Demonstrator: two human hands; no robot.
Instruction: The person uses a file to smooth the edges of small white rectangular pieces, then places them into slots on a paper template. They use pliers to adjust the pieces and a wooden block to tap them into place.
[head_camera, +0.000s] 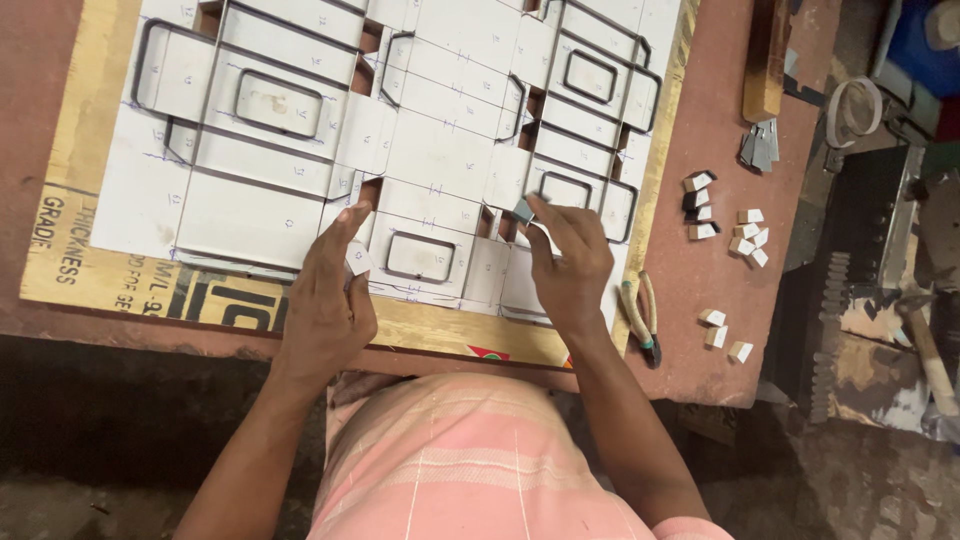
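Note:
A plywood die board (90, 260) lies on the reddish table, covered with white paper patterns and bent metal strips set on edge (420, 255). My left hand (325, 295) rests on the board's near edge and holds a small white block (357, 258) between thumb and fingers. My right hand (570, 265) pinches a small grey piece (523, 209) at its fingertips, right over a gap between the white panels.
Small white and dark blocks (725, 225) lie scattered on the table right of the board, with a few more (725, 335) nearer me. Pliers with green handles (640, 320) lie beside my right wrist. A wooden bar (765, 55), metal bits (760, 145) and a tape ring (852, 108) sit far right.

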